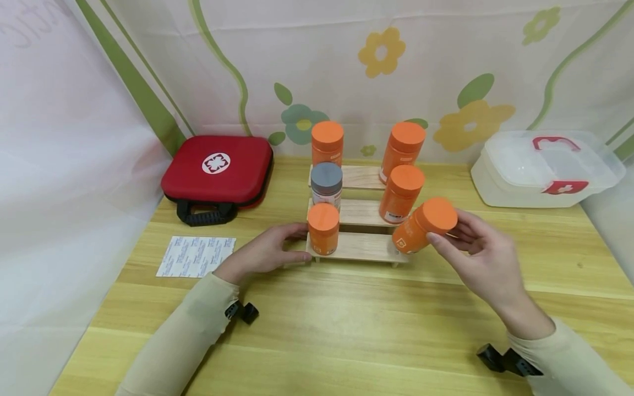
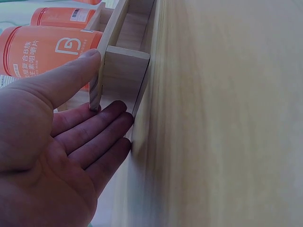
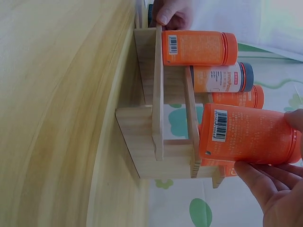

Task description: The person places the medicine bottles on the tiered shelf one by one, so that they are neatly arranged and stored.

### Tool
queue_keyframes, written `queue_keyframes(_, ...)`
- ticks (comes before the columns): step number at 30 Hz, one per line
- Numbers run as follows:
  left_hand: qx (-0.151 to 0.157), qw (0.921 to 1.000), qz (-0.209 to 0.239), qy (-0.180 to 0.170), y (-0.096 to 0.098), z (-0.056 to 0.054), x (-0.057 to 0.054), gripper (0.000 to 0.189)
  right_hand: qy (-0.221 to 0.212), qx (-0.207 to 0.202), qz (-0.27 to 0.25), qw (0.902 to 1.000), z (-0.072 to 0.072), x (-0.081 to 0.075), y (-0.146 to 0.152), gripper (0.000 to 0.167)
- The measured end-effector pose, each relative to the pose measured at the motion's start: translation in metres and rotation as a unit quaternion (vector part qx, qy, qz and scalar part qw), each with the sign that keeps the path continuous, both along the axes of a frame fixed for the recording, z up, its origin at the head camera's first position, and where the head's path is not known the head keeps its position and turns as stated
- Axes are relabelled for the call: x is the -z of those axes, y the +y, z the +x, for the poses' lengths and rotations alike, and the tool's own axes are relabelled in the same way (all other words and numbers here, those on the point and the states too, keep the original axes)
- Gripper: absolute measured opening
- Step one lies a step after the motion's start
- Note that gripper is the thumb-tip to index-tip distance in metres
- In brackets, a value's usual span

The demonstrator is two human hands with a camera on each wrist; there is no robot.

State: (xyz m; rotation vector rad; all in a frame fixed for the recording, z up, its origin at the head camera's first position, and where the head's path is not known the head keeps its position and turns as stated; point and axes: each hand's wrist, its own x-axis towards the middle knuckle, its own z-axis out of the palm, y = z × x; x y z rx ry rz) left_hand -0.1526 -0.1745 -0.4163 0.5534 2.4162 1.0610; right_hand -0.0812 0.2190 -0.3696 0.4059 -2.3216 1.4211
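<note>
A three-tier wooden step rack (image 1: pixel 369 247) stands on the table. My left hand (image 1: pixel 264 250) holds the left end of its lowest step, thumb and fingertips against the wood. On that step stands an orange bottle (image 1: pixel 324 234). My right hand (image 1: pixel 487 253) grips another orange bottle (image 3: pixel 248 135) near its cap; it leans, its base raised above the step's right end. The middle step bears a grey-capped bottle (image 1: pixel 327 181) at left and an orange bottle (image 1: pixel 398 198) at right. Two more orange bottles, left (image 1: pixel 327 146) and right (image 1: pixel 403 148), occupy the top step.
A red first-aid case (image 1: pixel 218 170) lies at the back left, with a printed white sheet (image 1: pixel 197 257) in front of it. At the back right sits a white box (image 1: pixel 535 176) with a clear lid. A flowered curtain (image 1: pixel 307 66) hangs behind the table.
</note>
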Motion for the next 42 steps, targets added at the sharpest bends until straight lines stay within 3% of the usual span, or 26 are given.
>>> queue_keyframes(14,-0.002,1.0,-0.005,-0.005,0.0,0.001,-0.002,0.071,0.007,-0.037,-0.005,0.9993,-0.005,0.011,-0.014,0.054)
queue_keyframes(42,0.001,1.0,-0.003,0.0,0.0,0.001,-0.001,0.071,-0.009,-0.021,0.031,0.9993,-0.005,0.019,-0.031,0.052)
